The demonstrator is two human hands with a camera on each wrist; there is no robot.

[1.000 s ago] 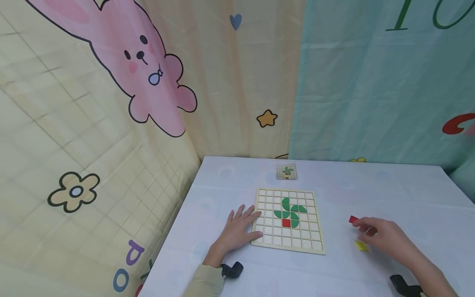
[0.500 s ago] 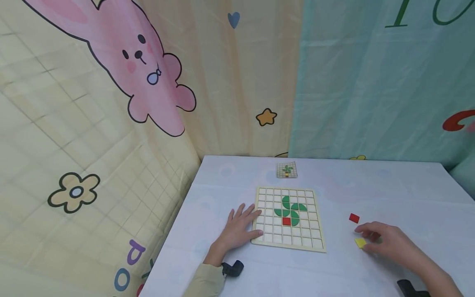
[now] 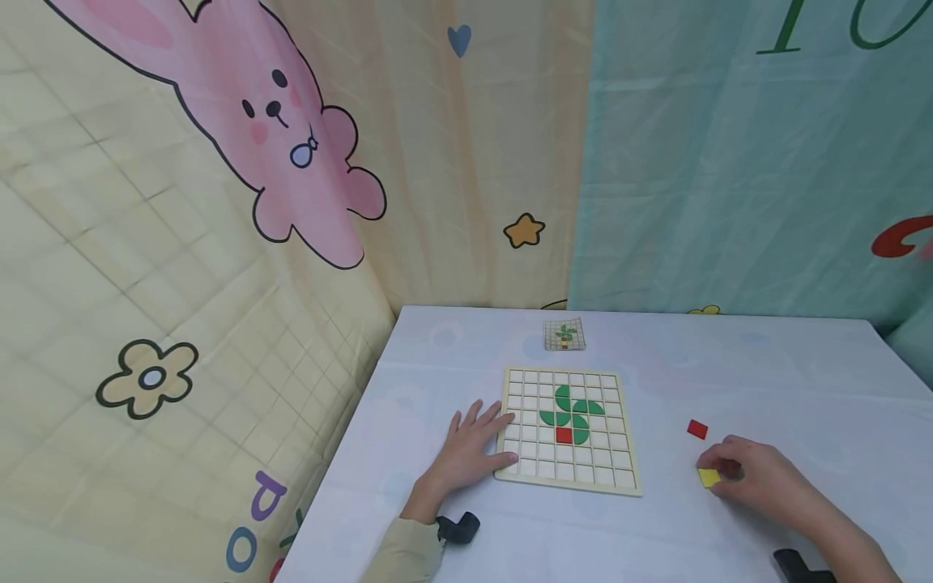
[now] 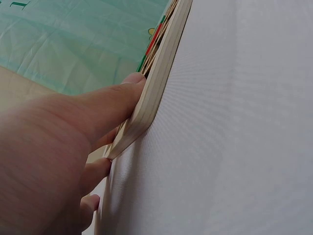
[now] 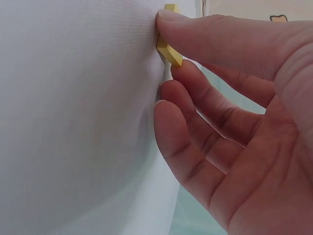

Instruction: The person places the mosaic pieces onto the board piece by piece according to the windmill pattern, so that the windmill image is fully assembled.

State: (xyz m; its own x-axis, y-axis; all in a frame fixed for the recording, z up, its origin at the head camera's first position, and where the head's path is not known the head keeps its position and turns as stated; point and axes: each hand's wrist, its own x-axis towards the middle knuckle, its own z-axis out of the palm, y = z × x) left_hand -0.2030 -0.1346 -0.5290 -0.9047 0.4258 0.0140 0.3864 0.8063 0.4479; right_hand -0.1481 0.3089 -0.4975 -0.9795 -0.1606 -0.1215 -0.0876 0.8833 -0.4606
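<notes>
A square wooden grid board (image 3: 612, 441) lies on the white table. Green rounded pieces (image 3: 581, 429) form a pinwheel on it, with a red square (image 3: 564, 436) just below the pinwheel's centre. My left hand (image 3: 466, 449) rests with spread fingers at the board's left edge; in the left wrist view its thumb (image 4: 110, 105) lies on the rim. Off to the board's right, my right hand (image 3: 761, 478) pinches a yellow tile (image 3: 709, 479) between thumb and fingertips, low at the tabletop. The right wrist view shows the tile (image 5: 172, 55) tilted under the thumb.
A loose red tile (image 3: 697, 429) lies just beyond my right hand. Behind the board is a small pattern card (image 3: 564, 334) with a similar green design. Printed curtains (image 3: 452, 162) hang along the table's back and left sides.
My right hand has let go of the red tile, leaving it on the table, and moved slightly nearer to me to pinch the yellow tile. The left hand stays in place.
</notes>
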